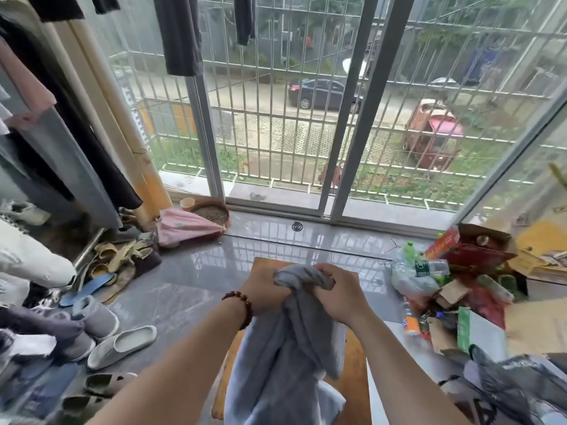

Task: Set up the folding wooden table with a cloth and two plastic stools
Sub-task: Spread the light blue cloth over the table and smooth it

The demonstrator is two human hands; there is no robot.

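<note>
A light grey-blue cloth (288, 357) hangs bunched in front of me, its top end gathered between both hands. My left hand (264, 294), with a dark red bead bracelet on the wrist, grips the cloth's upper part. My right hand (337, 297) grips the same bunch just to the right, the two hands touching. Below and behind the cloth lies the wooden table top (352, 366), brown, mostly covered by the hanging cloth. No plastic stools are visible.
Shoes and slippers (121, 345) litter the grey tiled floor at left, under hanging clothes (70, 142). A pile of bottles, bags and cardboard (454, 289) crowds the right. A sliding barred window (276, 118) closes off the far side.
</note>
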